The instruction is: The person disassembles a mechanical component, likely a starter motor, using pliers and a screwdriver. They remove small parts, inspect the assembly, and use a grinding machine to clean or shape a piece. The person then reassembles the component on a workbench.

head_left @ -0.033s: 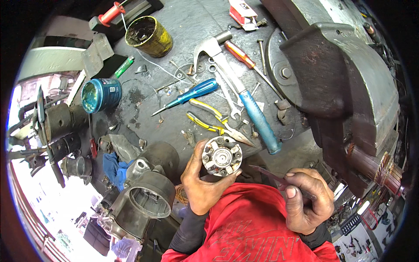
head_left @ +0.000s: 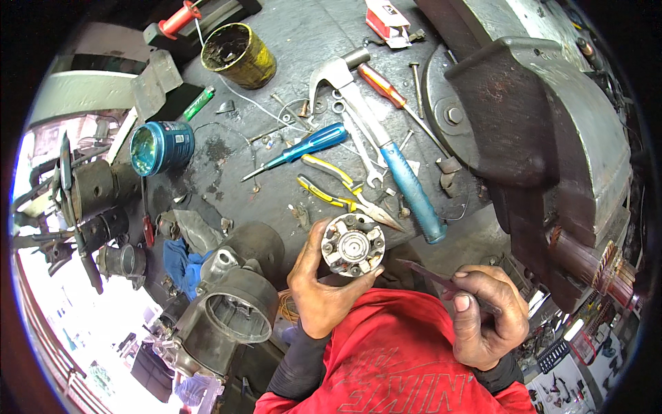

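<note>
My left hand (head_left: 327, 293) is closed around a round, pale metal machine part (head_left: 354, 246), thumb along its near edge and fingers along its left side. Its face shows a ringed centre with blocks and bolt heads around it. To the right, my right hand (head_left: 491, 314) pinches a thin, dark-red pointed strip (head_left: 429, 274) between thumb and fingers. That strip points toward the round part but stays apart from it. Just beyond my left hand lie yellow-and-black long-nose pliers (head_left: 349, 195) on the dark bench.
The bench (head_left: 276, 207) holds a claw hammer (head_left: 407, 186), blue screwdriver (head_left: 312, 143), red screwdriver (head_left: 383, 86), wrench (head_left: 360, 148), yellow can (head_left: 258, 63) and blue tub (head_left: 176, 146). A grey metal housing (head_left: 241, 295) stands left of my left hand; heavy machinery (head_left: 503, 117) occupies the right.
</note>
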Motion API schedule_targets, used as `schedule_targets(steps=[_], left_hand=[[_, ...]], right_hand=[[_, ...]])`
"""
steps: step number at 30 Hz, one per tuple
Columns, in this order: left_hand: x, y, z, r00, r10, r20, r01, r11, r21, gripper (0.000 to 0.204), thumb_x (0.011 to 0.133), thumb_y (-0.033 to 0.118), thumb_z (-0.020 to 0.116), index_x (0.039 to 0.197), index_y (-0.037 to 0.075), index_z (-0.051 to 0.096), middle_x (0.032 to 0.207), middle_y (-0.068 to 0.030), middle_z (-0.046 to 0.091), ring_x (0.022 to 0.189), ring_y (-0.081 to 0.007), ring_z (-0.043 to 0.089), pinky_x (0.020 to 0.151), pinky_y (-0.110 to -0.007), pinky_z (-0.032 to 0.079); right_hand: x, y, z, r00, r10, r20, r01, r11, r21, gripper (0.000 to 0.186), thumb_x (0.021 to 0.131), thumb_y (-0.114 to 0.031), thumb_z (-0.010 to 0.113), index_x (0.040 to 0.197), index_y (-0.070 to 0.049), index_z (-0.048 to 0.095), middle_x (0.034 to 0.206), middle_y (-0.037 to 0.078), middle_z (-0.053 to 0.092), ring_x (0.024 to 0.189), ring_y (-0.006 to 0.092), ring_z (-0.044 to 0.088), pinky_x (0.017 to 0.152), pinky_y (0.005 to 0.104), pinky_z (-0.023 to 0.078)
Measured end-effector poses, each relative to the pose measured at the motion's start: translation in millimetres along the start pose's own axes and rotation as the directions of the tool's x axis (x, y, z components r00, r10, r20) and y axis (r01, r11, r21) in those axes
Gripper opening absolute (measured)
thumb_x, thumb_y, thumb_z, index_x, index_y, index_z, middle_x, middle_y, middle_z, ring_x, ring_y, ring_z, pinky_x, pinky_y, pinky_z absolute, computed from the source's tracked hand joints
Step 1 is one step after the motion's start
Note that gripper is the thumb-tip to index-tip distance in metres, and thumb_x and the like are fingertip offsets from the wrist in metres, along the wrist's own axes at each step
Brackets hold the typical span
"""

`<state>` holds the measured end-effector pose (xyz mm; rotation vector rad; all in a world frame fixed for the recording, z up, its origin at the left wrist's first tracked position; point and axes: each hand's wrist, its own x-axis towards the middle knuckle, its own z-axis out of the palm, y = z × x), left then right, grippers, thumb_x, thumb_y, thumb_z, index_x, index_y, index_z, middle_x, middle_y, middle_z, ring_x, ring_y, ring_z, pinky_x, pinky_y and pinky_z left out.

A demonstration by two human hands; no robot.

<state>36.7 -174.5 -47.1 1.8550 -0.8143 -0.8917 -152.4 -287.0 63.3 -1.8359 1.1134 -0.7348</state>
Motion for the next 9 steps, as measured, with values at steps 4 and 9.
schedule_targets(steps=[4,9], left_hand=[[4.5,-2.5,1.9,1.0,-0.001,-0.002,0.001,0.998,-0.055,0.1,0.063,0.007,0.102,0.15,-0.006,0.054,0.129,-0.0155,0.072,0.117,-0.0215,0.071,0.104,-0.037,0.056],[-0.7,-7.5,-0.7,0.999,0.038,0.016,-0.037,0.998,-0.04,0.101,0.065,0.009,0.102,0.152,-0.004,0.052,0.134,-0.0169,0.07,0.122,-0.0246,0.069,0.107,-0.04,0.055]], right_hand=[[-0.4,1.2,2.8,1.0,-0.006,-0.006,0.006,1.0,-0.025,0.014,0.093,0.002,0.072,0.106,0.007,0.071,0.094,0.023,0.075,0.074,0.0217,0.072,0.066,0.0311,0.058],[-3.2,1.4,1.1,1.0,-0.018,0.014,0.018,0.999,-0.027,0.015,0.094,-0.002,0.074,0.108,0.005,0.072,0.096,0.024,0.076,0.078,0.0279,0.075,0.07,0.0342,0.06]])
